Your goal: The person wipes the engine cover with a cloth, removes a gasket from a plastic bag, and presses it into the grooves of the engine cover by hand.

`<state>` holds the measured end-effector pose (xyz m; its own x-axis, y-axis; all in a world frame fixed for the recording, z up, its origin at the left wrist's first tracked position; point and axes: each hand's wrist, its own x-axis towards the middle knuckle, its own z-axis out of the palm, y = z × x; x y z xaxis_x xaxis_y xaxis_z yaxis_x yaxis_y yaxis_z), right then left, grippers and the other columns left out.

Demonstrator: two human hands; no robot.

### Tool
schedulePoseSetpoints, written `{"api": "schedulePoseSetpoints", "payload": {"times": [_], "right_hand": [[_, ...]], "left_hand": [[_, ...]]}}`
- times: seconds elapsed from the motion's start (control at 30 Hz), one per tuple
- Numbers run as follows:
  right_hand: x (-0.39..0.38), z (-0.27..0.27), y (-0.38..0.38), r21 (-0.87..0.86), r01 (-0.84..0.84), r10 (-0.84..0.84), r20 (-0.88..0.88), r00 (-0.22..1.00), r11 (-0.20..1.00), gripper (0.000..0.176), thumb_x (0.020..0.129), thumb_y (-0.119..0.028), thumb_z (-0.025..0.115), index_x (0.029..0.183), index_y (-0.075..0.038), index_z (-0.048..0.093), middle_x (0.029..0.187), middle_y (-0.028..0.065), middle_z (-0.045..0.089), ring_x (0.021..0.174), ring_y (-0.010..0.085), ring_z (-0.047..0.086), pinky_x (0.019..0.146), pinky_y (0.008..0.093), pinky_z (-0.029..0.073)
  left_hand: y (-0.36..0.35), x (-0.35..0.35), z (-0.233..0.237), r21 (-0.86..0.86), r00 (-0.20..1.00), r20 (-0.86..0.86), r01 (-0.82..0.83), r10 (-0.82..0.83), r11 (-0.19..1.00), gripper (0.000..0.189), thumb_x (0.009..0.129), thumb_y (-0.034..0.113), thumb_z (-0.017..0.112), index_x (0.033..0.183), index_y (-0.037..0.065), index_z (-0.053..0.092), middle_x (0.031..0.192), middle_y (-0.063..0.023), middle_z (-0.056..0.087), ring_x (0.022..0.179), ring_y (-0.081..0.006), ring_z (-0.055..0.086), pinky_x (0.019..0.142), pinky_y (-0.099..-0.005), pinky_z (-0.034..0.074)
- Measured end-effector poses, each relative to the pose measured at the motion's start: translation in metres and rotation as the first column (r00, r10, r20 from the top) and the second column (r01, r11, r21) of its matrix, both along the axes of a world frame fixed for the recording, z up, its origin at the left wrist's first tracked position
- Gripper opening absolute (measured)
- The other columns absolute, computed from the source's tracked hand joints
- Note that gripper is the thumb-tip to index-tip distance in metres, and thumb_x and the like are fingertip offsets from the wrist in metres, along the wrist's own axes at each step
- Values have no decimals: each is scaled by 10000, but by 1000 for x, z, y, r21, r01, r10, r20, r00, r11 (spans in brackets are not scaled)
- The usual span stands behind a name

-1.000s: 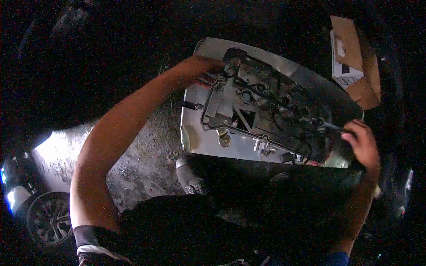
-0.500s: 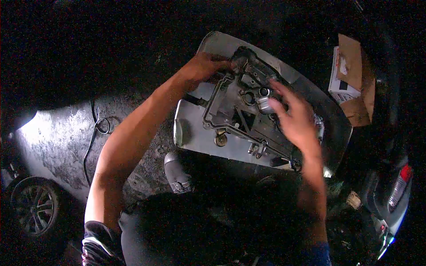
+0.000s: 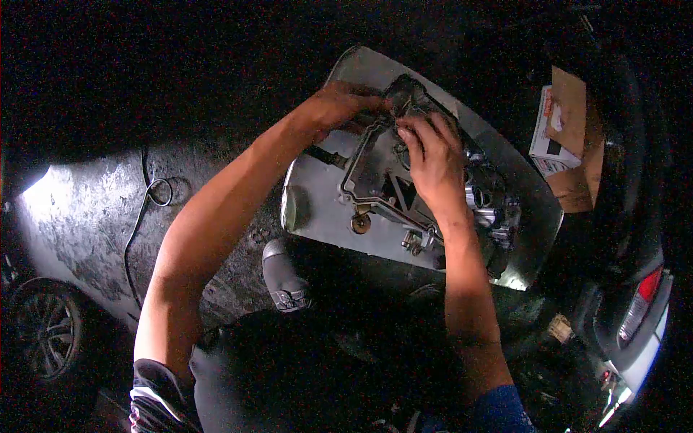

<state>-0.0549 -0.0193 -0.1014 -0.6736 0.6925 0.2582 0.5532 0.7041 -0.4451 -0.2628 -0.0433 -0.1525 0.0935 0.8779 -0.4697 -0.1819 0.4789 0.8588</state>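
A dark metal engine cover, with a raised rim along its edge, lies on a pale panel in front of me. My left hand is at the cover's upper left end, its fingers closed around the edge there and partly in shadow. Over the upper part of the cover, my right hand has thumb and fingers bent together close to the left fingertips. Whatever lies between those fingers is hidden. Shiny round metal parts sit to the right of my right wrist.
A small round brass-coloured part and a metal fitting lie on the panel's near side. An open cardboard box stands at right. A cable runs over the floor at left, near a wheel. A car's tail light is at lower right.
My right hand has moved up and left from the silver cylindrical part to beside my left hand, its fingers now bent together. The left hand stays at the cover's end.
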Motion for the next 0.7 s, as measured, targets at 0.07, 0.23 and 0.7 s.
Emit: {"api": "schedulePoseSetpoints", "payload": {"times": [0.07, 0.23, 0.7], "right_hand": [[0, 1, -4, 54, -23, 21, 27, 999, 998, 144, 924, -132, 643, 1038, -53, 684, 987, 139, 649, 940, 356, 619, 802, 433, 486], [-11, -10, -20, -58, 80, -84, -77, 993, 995, 137, 917, -136, 660, 1021, -47, 671, 984, 154, 644, 920, 369, 620, 795, 448, 496], [-10, -23, -26, 53, 129, -124, -99, 987, 990, 104, 904, -105, 668, 975, -29, 661, 973, 150, 656, 912, 368, 628, 784, 444, 495]], "left_hand": [[-1, -1, 1, 3, 1000, 0, 5, -5, 1000, 441, 872, 334, 756, 1170, 14, 702, 1096, -80, 720, 958, -178, 662, 814, -329, 551], [0, -4, -11, 44, 998, 67, -6, 4, 999, 446, 872, 316, 754, 1187, 7, 694, 1099, -89, 720, 964, -182, 665, 819, -331, 553], [6, 4, 2, 8, 994, -113, 6, -5, 1000, 383, 856, 259, 727, 1135, -3, 710, 1039, -105, 727, 887, -185, 668, 796, -330, 532]]}}
